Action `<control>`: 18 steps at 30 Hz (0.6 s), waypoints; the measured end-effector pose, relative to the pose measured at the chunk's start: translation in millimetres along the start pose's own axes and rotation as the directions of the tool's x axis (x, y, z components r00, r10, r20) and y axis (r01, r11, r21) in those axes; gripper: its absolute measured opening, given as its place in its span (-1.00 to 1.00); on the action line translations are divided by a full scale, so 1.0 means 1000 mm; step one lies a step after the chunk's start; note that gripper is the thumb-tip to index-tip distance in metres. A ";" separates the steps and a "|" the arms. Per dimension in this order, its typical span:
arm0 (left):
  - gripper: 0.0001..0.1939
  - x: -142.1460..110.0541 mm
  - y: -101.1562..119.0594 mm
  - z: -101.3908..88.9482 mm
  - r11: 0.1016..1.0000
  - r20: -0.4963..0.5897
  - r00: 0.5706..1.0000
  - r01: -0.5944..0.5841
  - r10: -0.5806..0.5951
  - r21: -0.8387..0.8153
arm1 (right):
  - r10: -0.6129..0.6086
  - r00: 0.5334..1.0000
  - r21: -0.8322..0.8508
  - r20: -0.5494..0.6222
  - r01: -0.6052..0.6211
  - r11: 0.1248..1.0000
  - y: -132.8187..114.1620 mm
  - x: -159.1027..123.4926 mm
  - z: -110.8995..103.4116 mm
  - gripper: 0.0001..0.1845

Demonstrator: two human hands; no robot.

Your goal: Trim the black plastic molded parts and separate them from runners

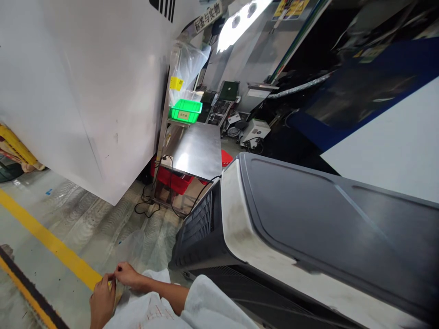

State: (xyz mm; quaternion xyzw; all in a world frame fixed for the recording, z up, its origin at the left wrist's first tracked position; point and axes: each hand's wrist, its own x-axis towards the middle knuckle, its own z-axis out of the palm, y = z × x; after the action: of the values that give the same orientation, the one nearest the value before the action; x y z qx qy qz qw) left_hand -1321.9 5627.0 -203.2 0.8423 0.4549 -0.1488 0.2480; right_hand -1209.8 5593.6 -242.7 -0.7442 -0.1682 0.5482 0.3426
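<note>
Low in the view, my left hand (102, 302) and my right hand (127, 274) meet fingertip to fingertip, both pinched on a thin clear plastic film or bag (137, 249) that spreads up and to the right over the floor. White sleeves cover both forearms. Just right of my hands lies a large appliance (308, 237) with a dark grey top panel, a dirty white edge and a black vented end (200, 219).
A big white panel (85, 91) stands on the left. Behind it is a steel table (197, 151) with a green basket (185, 110), red crates and cables underneath. Yellow floor lines (51, 242) cross the grey floor. Equipment and a blue-and-white machine are at the back right.
</note>
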 end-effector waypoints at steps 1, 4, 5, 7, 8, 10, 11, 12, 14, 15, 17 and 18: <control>-0.56 0.000 0.000 -0.001 1.000 -0.002 1.000 0.001 -0.001 0.001 | 0.013 1.000 -0.033 0.003 -0.013 0.999 -0.001 -0.001 0.000 -0.79; -0.55 0.000 -0.001 -0.005 1.000 -0.005 1.000 0.000 0.000 0.010 | 0.036 0.999 -0.077 0.002 -0.035 0.996 -0.006 -0.006 -0.002 -0.77; -0.54 0.000 -0.001 -0.006 1.000 -0.005 1.000 -0.004 0.004 0.015 | 0.042 0.999 -0.080 0.004 -0.042 0.996 -0.008 -0.007 -0.003 -0.76; -0.53 0.000 -0.002 -0.008 1.000 -0.007 1.000 -0.012 0.012 0.027 | 0.057 0.998 -0.078 0.010 -0.056 0.995 -0.011 -0.011 -0.004 -0.73; -0.53 0.000 -0.002 -0.008 0.999 -0.007 1.000 -0.014 0.014 0.036 | 0.064 0.998 -0.075 0.012 -0.062 0.995 -0.012 -0.013 -0.004 -0.73; -0.52 0.000 -0.003 -0.008 0.998 -0.006 1.000 -0.019 0.019 0.055 | 0.075 0.997 -0.068 0.015 -0.074 0.995 -0.014 -0.016 -0.006 -0.73; -0.53 0.000 -0.004 -0.007 0.998 -0.006 1.000 -0.022 0.022 0.065 | 0.081 0.997 -0.064 0.014 -0.080 0.995 -0.015 -0.017 -0.006 -0.73; -0.54 0.001 -0.005 -0.007 0.997 -0.005 1.000 -0.026 0.026 0.074 | 0.090 0.996 -0.061 0.012 -0.089 0.994 -0.016 -0.019 -0.006 -0.73; -0.55 0.003 -0.006 -0.005 0.995 -0.004 0.999 -0.033 0.034 0.094 | 0.108 0.994 -0.052 0.004 -0.108 0.993 -0.016 -0.020 -0.007 -0.73; -0.56 0.004 -0.006 -0.003 0.994 -0.001 0.999 -0.038 0.039 0.101 | 0.118 0.993 -0.046 -0.002 -0.118 0.992 -0.016 -0.021 -0.007 -0.74; -0.60 0.008 -0.005 -0.001 0.993 0.000 0.999 -0.045 0.045 0.109 | 0.128 0.992 -0.036 -0.015 -0.129 0.991 -0.016 -0.022 -0.008 -0.74; -0.62 0.010 -0.003 -0.001 0.993 -0.006 0.999 -0.044 0.045 0.108 | 0.123 0.992 -0.033 -0.027 -0.124 0.992 -0.016 -0.023 -0.008 -0.75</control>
State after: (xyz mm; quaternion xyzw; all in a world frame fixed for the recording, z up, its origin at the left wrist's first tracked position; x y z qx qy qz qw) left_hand -1319.0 5635.6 -208.0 0.8649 0.4285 -0.1642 0.2037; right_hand -1208.4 5587.6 -213.9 -0.7658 -0.1269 0.5561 0.2970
